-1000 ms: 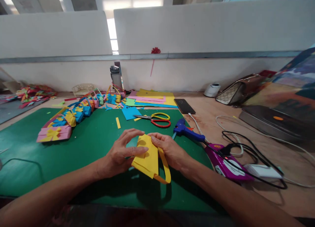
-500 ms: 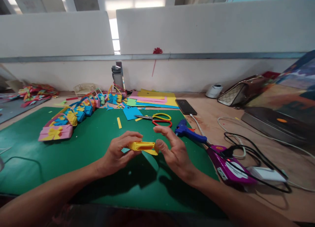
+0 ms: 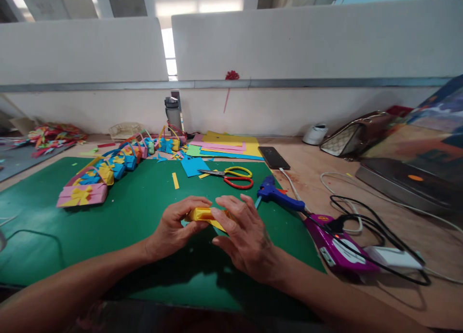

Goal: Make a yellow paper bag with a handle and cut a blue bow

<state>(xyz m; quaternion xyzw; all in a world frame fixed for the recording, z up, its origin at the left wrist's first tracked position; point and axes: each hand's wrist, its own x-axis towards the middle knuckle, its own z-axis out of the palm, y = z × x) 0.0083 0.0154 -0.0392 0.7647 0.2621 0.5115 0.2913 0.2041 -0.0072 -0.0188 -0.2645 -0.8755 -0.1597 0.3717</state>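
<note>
Between my hands, above the green mat (image 3: 144, 203), is a small folded yellow paper box (image 3: 203, 214), its opening facing me. My left hand (image 3: 177, 223) pinches its left end between thumb and fingers. Over its right end lies my right hand (image 3: 242, 232), fingers stretched out and thumb apart below, covering much of that side. Scissors (image 3: 231, 176) with one yellow and one red handle rest beyond the hands. A blue glue gun (image 3: 278, 194) lies to the right of my right hand.
Small paper baskets with bows (image 3: 82, 195) line the mat's left side. Coloured paper sheets (image 3: 231, 142) and a phone (image 3: 274, 157) lie farther back. On the right are a purple power strip (image 3: 336, 246), black cables and a handbag (image 3: 354, 133). A bottle (image 3: 172, 113) stands behind.
My right hand has turned over and moved left, its fingers now lying across the right end of the yellow paper box. My left hand keeps its pinch on the box.
</note>
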